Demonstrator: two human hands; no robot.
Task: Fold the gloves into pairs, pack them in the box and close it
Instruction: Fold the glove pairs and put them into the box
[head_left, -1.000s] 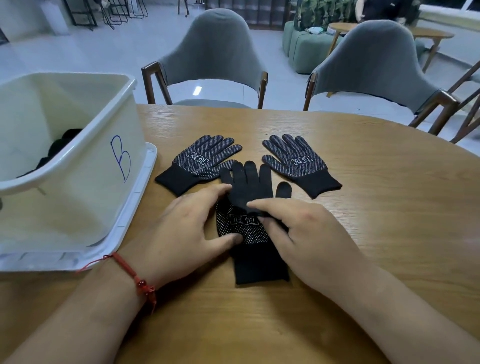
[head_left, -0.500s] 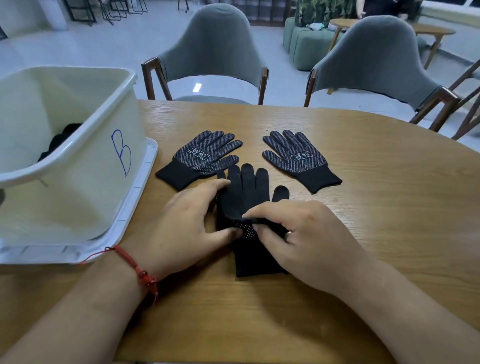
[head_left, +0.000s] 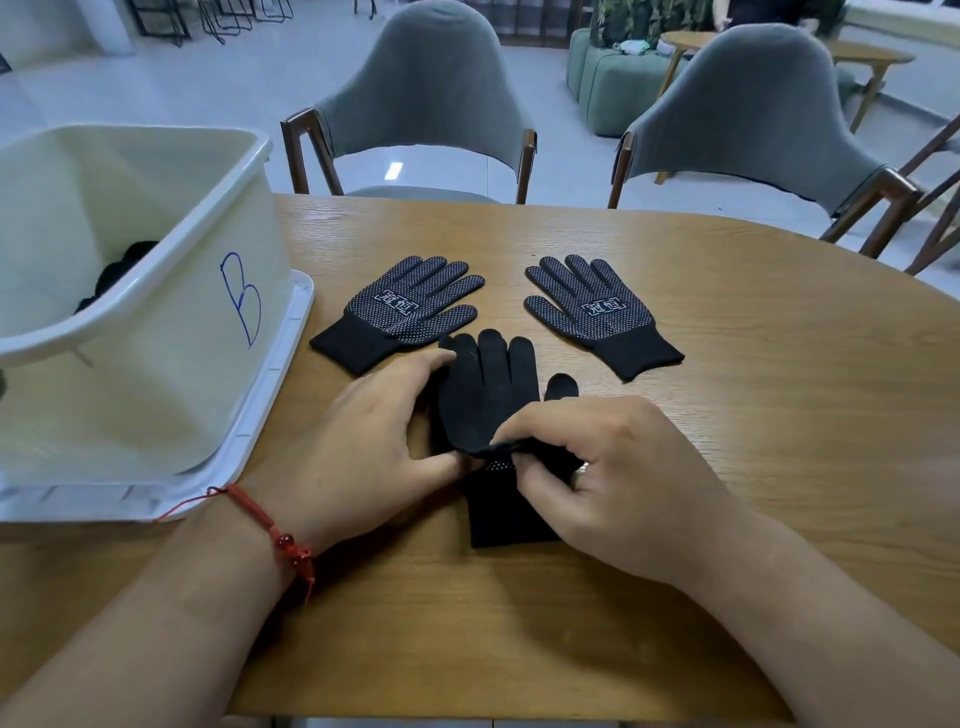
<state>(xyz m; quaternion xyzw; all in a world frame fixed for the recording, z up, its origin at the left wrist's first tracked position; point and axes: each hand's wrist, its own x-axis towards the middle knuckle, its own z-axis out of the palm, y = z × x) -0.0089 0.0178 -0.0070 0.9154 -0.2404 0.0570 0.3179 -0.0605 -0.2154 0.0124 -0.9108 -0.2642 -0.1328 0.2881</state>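
The stacked gloves (head_left: 488, 395) lay on the wooden table (head_left: 779, 415), close in front of the person. The right hand (head_left: 608, 467) pinched their folded edge between thumb and curled fingers. The left hand (head_left: 374, 441) rested on their left side, with index finger and thumb spread wide. Behind them, the left dotted glove (head_left: 405, 312) and the right dotted glove (head_left: 597, 312) lay flat and apart. The white box (head_left: 171, 332) stood at the left.

Box (head_left: 156, 332) left on table (head_left: 727, 415); gloves (head_left: 400, 312) right.
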